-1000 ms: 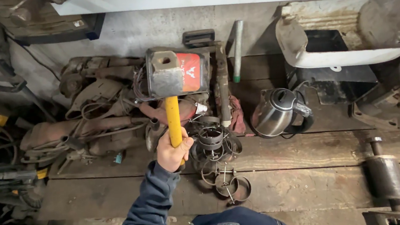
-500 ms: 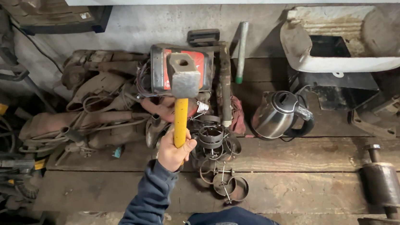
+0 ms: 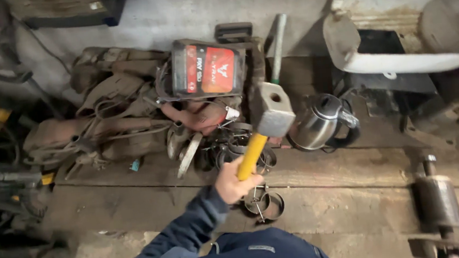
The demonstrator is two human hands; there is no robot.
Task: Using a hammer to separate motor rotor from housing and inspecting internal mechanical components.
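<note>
Hammer (image 3: 268,121) with yellow handle and grey block head held up over the clutter, head tilted right, hanging above the metal clamp rings (image 3: 230,148) and just beside the steel kettle (image 3: 316,123). One hand (image 3: 234,181) clenched round the low end of the yellow handle, blue sleeve (image 3: 183,232) behind it; it reads as the left hand from the arm coming in at the left, though this is not certain. Right hand not seen. Black battery box (image 3: 207,68) lies behind the hammer head, rectangular, with a red label on its face carrying white print and a white emblem. Small black bracket (image 3: 234,32) at its top edge, grey pipe (image 3: 276,47) leaning against the wall to its right. Left of the battery a heap of brown, dusty parts and wires (image 3: 106,109). Loose ring clamp (image 3: 263,202) near the hand. White worn casing (image 3: 399,39) at upper right, rusty cylinder (image 3: 438,202) at lower right. Surface is rough dark wooden planks (image 3: 355,179), dirty, with gaps; grey stained wall (image 3: 148,25) behind. Dark cables and a bit of yellow (image 3: 0,116) at far left.
</note>
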